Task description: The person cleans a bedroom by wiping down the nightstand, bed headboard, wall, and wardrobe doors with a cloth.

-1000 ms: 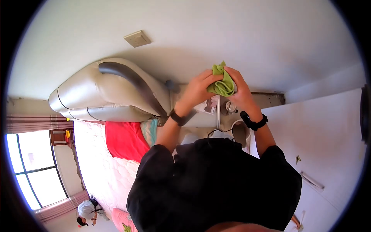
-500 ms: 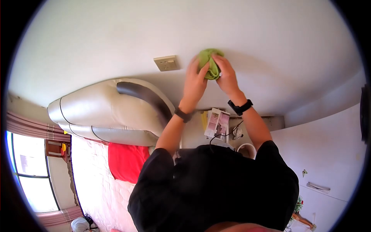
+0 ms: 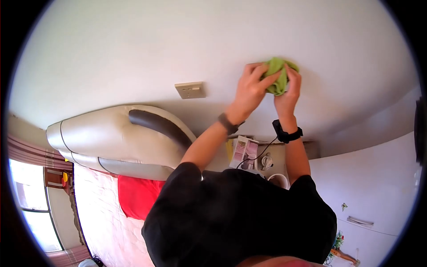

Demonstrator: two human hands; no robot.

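Observation:
A bunched green cloth (image 3: 276, 76) is gripped between both hands in front of the white wall (image 3: 213, 35). My left hand (image 3: 252, 86) has its fingers wrapped on the cloth's left side, with a dark band on the wrist. On the cloth's right side my right hand (image 3: 289, 89) is closed round it, and a black device is strapped to that wrist. The cloth seems to touch the wall, right of a beige socket plate (image 3: 190, 90).
Below the socket is a beige padded headboard (image 3: 102, 133), with a bed (image 3: 95, 196) and a red cloth (image 3: 138, 196). A box (image 3: 243, 150), a coiled cable (image 3: 267, 161) and a round container (image 3: 279, 180) stand below my arms. A white cabinet (image 3: 373, 182) is at the right.
Both hands have brought the green cloth up to the wall, then moved it right along it. The view has shifted, and the person at the lower left is now mostly out of frame.

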